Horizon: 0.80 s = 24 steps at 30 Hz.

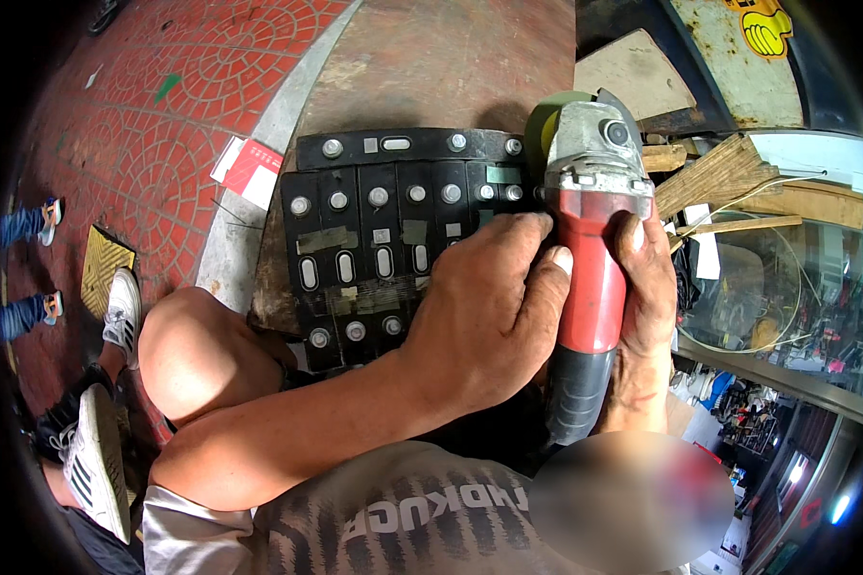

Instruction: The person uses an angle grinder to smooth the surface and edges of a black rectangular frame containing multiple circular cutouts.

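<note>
An angle grinder [590,278] with a red body, a black rear handle and a silver metal head stands nearly upright in front of me. Part of its yellow-green disc [547,129] shows at the head's left side. My right hand [647,287] wraps the body from the right, thumb on its upper part. Reaching across from the left, my left hand [489,307] has curled fingers and its thumb against the body's left side; its inner fingers are hidden. Below and left lies a black block of joined battery cells [340,220], with silver round terminals and tape patches. My left hand covers its right portion.
The block rests on a worn brown board [422,67]. Wood scraps [719,177] and a thin pale cable lie right, beside a glass-topped case [748,297]. A red-and-white card [249,172] lies left by red paving. Other people's shoes [53,220] show at far left.
</note>
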{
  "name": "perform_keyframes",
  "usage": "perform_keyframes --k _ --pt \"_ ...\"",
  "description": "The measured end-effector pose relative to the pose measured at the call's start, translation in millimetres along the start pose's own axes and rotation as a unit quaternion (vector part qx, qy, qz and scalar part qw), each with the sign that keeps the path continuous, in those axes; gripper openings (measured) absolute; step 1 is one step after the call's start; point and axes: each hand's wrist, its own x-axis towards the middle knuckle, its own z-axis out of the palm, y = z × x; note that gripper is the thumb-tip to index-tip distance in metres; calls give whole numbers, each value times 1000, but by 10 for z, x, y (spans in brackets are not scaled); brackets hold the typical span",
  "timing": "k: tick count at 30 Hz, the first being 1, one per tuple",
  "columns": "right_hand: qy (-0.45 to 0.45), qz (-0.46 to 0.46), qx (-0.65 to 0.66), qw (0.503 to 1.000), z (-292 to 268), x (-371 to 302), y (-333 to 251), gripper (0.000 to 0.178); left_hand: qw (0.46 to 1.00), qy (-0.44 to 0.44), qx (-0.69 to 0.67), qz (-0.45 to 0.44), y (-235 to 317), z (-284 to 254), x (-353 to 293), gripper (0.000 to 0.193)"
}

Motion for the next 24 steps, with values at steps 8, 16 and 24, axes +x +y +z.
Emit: perform_keyframes --k 8,16,24 --pt "-10 -3 4 1000 -49 -25 25 101 998 1 43 36 -36 -2 -14 20" --pt "-2 0 -2 1000 -17 -28 25 100 997 2 54 47 -50 -6 -19 17" --pt "-2 3 -10 1000 -10 -34 8 99 997 4 63 51 -51 6 -22 15"
